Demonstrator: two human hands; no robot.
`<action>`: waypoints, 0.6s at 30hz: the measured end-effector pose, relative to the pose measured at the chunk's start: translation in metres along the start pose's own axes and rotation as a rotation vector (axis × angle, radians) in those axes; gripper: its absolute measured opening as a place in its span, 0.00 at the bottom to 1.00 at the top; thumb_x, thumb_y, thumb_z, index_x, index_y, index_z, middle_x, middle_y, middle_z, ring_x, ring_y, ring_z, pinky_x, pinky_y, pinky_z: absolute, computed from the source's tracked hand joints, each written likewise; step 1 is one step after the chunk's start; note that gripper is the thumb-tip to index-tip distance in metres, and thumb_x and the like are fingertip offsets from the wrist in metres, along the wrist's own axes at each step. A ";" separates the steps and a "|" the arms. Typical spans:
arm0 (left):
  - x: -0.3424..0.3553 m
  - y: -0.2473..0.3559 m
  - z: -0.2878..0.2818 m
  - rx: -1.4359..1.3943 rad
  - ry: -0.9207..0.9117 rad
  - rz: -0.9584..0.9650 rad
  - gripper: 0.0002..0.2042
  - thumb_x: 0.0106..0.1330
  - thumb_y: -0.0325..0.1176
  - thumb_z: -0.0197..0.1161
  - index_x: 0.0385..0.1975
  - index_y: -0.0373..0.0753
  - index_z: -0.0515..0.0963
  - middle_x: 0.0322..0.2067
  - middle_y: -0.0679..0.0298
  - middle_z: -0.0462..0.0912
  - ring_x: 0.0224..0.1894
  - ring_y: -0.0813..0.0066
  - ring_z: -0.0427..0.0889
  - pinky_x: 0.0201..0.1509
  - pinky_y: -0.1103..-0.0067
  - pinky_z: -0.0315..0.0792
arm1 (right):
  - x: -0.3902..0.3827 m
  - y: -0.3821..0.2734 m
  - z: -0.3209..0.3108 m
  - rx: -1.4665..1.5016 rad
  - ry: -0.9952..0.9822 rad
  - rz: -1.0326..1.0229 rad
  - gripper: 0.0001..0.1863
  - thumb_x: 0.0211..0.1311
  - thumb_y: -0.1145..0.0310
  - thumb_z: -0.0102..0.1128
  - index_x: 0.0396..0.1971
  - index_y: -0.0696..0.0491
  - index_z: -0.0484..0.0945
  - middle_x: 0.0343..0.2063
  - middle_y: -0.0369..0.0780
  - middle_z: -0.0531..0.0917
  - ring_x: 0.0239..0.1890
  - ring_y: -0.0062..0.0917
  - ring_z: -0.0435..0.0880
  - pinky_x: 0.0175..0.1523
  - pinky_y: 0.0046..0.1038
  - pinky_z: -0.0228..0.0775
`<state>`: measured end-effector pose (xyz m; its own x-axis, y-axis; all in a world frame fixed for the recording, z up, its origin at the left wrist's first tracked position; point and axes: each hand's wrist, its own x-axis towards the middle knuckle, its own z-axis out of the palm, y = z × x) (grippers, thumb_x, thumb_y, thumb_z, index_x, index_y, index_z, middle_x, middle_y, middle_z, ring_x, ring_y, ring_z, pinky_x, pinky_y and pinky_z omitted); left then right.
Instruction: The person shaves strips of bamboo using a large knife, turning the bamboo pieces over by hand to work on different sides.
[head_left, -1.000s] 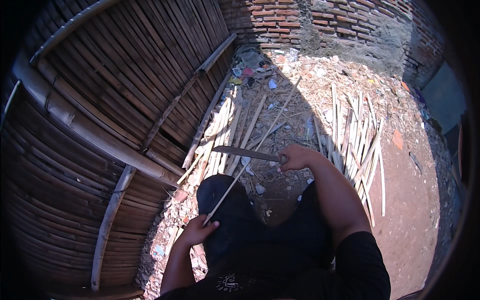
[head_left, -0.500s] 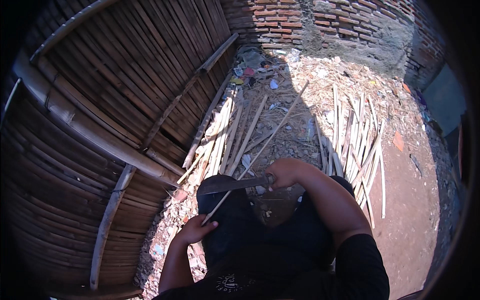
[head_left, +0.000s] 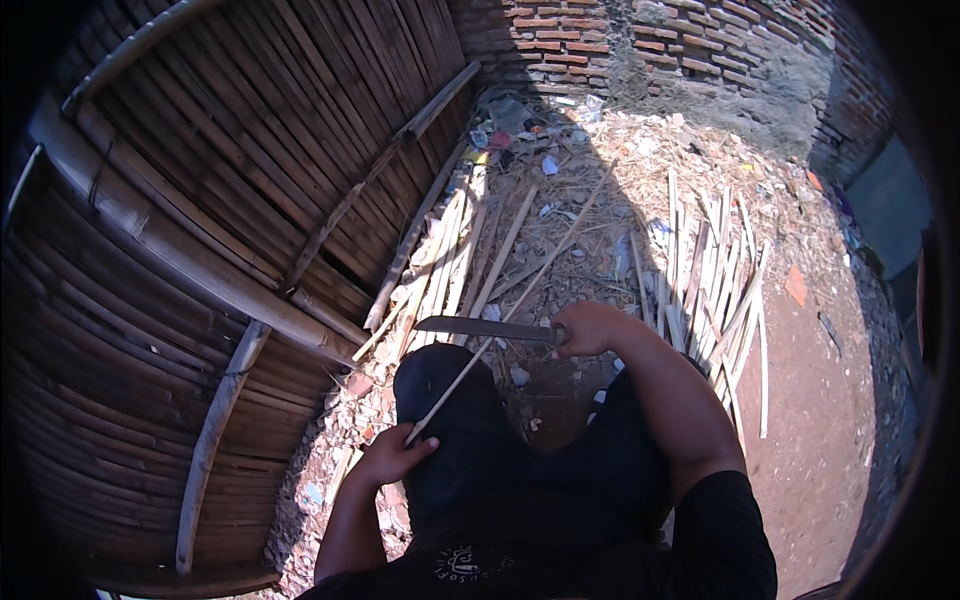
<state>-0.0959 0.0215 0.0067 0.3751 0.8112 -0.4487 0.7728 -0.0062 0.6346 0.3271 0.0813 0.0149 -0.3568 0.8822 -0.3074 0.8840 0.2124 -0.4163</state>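
Observation:
My left hand (head_left: 393,456) is closed round the near end of a long thin bamboo strip (head_left: 452,386), low by my left thigh. From there the strip slants away over my left knee, up and to the right toward the littered ground. My right hand (head_left: 585,330) grips the handle of a machete (head_left: 485,327) in front of my knees. Its broad dark blade points left and lies across the strip, just beyond the left knee. Whether the edge touches the strip I cannot tell.
Split bamboo strips (head_left: 735,270) lie piled on the right, and more strips (head_left: 440,265) lie on the left beside a slatted bamboo wall (head_left: 240,150). A brick wall (head_left: 680,50) closes the far side. Scraps and rubble cover the ground between.
The machete has slid away from me along the bamboo strip, from above my left knee to beyond it, with my right hand moving forward. My left hand has hardly moved.

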 end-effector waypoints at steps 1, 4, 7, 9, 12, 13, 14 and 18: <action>-0.001 0.001 0.002 0.024 0.024 0.004 0.26 0.66 0.56 0.67 0.38 0.32 0.81 0.29 0.54 0.83 0.34 0.64 0.83 0.41 0.69 0.75 | 0.000 -0.014 0.003 -0.005 -0.033 -0.025 0.31 0.50 0.49 0.75 0.52 0.50 0.83 0.45 0.50 0.86 0.53 0.47 0.83 0.58 0.44 0.73; -0.006 0.001 0.006 0.050 0.054 -0.045 0.26 0.65 0.56 0.67 0.39 0.32 0.81 0.30 0.51 0.84 0.35 0.60 0.84 0.41 0.67 0.76 | 0.000 -0.037 0.002 0.004 -0.073 -0.113 0.29 0.51 0.49 0.75 0.50 0.50 0.83 0.43 0.49 0.86 0.51 0.46 0.84 0.56 0.44 0.74; -0.011 0.000 0.007 0.041 0.084 0.002 0.27 0.65 0.57 0.67 0.38 0.32 0.80 0.29 0.51 0.83 0.34 0.61 0.84 0.41 0.67 0.76 | -0.001 -0.009 -0.012 0.111 -0.005 -0.062 0.30 0.51 0.48 0.75 0.49 0.54 0.83 0.40 0.50 0.86 0.46 0.45 0.86 0.52 0.41 0.75; -0.005 -0.004 0.004 0.050 0.047 0.004 0.27 0.65 0.57 0.67 0.39 0.32 0.81 0.30 0.51 0.83 0.34 0.61 0.84 0.41 0.67 0.76 | -0.005 0.030 -0.014 0.206 0.152 0.138 0.31 0.51 0.50 0.75 0.49 0.57 0.83 0.38 0.51 0.86 0.44 0.42 0.87 0.51 0.39 0.75; 0.000 -0.005 0.004 0.003 0.018 0.037 0.26 0.65 0.57 0.67 0.39 0.34 0.81 0.30 0.52 0.84 0.35 0.62 0.84 0.41 0.68 0.76 | -0.013 0.064 -0.013 0.274 0.472 0.314 0.32 0.48 0.53 0.78 0.48 0.61 0.82 0.33 0.52 0.86 0.41 0.40 0.87 0.50 0.39 0.75; 0.001 -0.006 0.003 -0.001 0.011 0.044 0.26 0.66 0.57 0.66 0.39 0.34 0.81 0.30 0.52 0.84 0.35 0.62 0.84 0.42 0.67 0.76 | -0.011 0.064 -0.011 0.269 0.389 0.304 0.33 0.48 0.53 0.77 0.49 0.61 0.82 0.37 0.53 0.86 0.44 0.43 0.86 0.53 0.40 0.75; 0.000 -0.006 0.002 -0.008 0.008 0.045 0.26 0.66 0.57 0.66 0.40 0.34 0.81 0.30 0.53 0.84 0.35 0.62 0.84 0.42 0.67 0.76 | -0.015 0.053 -0.017 0.262 0.302 0.288 0.33 0.49 0.53 0.77 0.51 0.60 0.81 0.41 0.54 0.85 0.48 0.46 0.85 0.56 0.41 0.74; 0.003 -0.006 -0.001 0.061 -0.017 0.048 0.26 0.67 0.59 0.64 0.38 0.35 0.81 0.30 0.54 0.83 0.37 0.60 0.84 0.45 0.67 0.76 | -0.013 -0.004 -0.013 0.111 -0.016 0.108 0.34 0.50 0.51 0.75 0.53 0.57 0.81 0.44 0.54 0.85 0.51 0.48 0.84 0.58 0.41 0.74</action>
<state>-0.1000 0.0245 0.0025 0.4210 0.7989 -0.4296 0.7830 -0.0809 0.6168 0.3317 0.0743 0.0315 -0.2670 0.8902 -0.3690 0.8791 0.0681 -0.4717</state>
